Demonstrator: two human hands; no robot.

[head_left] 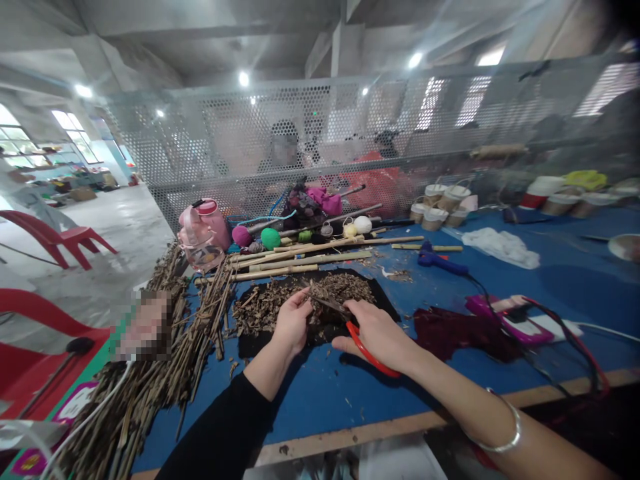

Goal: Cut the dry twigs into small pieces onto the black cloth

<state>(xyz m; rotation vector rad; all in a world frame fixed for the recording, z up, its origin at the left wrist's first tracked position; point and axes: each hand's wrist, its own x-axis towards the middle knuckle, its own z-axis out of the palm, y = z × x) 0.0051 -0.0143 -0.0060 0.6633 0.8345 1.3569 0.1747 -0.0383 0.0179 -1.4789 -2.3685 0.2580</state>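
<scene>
My right hand (376, 333) is closed round the red handles of a pair of scissors (361, 340), whose dark blades point left toward my left hand. My left hand (293, 323) is pinched on a small brown piece that I cannot make out, right at the blade tips. Both hands hover over a black mat (260, 343) covered with a heap of chopped brown twig bits (280, 297) on the blue table (320, 393). My left arm wears a black sleeve; a silver bangle (505, 430) sits on my right wrist.
A pile of long dry twigs (165, 360) lies at the left. Bamboo sticks (305, 257), a pink bottle (210, 230), yarn balls, a blue glue gun (443, 262), paper cups (443, 203) and a white cloth sit behind. A perforated screen (350, 140) separates people beyond. Red chairs stand left.
</scene>
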